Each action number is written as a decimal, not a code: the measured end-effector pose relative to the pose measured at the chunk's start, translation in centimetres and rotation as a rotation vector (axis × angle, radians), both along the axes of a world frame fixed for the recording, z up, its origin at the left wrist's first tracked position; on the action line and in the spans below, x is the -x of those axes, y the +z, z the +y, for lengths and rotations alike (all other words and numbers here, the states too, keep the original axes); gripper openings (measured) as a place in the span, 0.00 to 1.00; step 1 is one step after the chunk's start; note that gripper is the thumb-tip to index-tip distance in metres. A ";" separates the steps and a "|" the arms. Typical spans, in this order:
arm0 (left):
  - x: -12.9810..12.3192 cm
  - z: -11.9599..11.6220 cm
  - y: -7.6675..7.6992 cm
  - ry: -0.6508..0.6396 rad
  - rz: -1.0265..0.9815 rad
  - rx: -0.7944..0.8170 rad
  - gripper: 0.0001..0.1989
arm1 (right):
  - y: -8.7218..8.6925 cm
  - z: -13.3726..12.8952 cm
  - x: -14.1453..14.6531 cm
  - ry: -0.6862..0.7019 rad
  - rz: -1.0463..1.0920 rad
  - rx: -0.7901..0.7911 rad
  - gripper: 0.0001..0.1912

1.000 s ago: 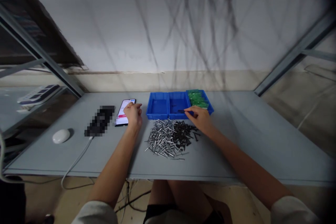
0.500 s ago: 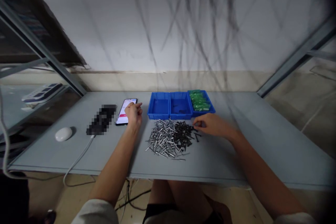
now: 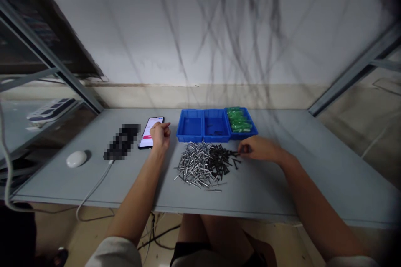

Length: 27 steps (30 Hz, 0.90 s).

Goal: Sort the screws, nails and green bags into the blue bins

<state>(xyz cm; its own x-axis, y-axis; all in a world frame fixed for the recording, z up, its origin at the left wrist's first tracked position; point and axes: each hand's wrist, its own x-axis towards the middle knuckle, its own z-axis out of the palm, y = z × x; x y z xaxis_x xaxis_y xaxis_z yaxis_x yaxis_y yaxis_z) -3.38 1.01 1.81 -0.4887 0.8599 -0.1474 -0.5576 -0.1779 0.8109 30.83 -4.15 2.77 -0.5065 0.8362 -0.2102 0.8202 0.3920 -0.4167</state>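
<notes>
My right hand [image 3: 258, 148] is at the right edge of a pile of black screws [image 3: 219, 160], its thumb and fingertips pinched on what looks like a black screw. Silver rivets [image 3: 196, 164] lie heaped against the left side of the black screws. My left hand [image 3: 160, 134] hovers over or rests on the lit phone [image 3: 149, 141], fingers partly curled, with one finger pointing right. Behind the piles stand a left blue bin [image 3: 191, 138], a middle blue bin [image 3: 216, 138] with a few dark pieces, and a right blue bin [image 3: 254, 130] holding green packets [image 3: 238, 120].
A blurred-out black object [image 3: 122, 142] with a white cable [image 3: 97, 185] lies left of the phone. Farther left is a white mouse [image 3: 76, 159]. A power strip [image 3: 52, 109] sits beyond the left metal post. The wall rises behind the table [image 3: 266, 192].
My right hand has shifted slightly to the right, away from the middle of the black screws. My left hand stays by the phone.
</notes>
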 end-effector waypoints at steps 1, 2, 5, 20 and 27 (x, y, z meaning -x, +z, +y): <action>0.0 0.0 0.0 -0.006 0.002 -0.004 0.27 | -0.1 0.1 0.0 0.002 0.000 0.011 0.09; 0.0 -0.1 0.0 -0.011 0.004 -0.007 0.27 | -0.2 0.1 0.0 0.005 -0.002 0.022 0.09; 0.0 -0.1 0.1 -0.021 0.007 0.002 0.27 | -0.5 0.3 -0.4 0.022 -0.002 0.051 0.08; 0.0 0.0 0.0 -0.027 0.014 0.024 0.28 | 0.1 -0.2 1.4 -0.078 0.673 0.066 0.22; 0.0 -0.1 0.0 -0.034 0.028 0.035 0.28 | -0.2 -0.8 3.5 -0.174 0.852 -0.039 0.15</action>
<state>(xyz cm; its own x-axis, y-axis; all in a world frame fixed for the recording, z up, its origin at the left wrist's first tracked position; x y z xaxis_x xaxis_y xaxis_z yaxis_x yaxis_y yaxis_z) -3.37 0.90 1.80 -0.4638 0.8705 -0.1644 -0.5397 -0.1305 0.8317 27.34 -4.98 2.61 -0.3428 0.9149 0.2130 0.2848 0.3173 -0.9045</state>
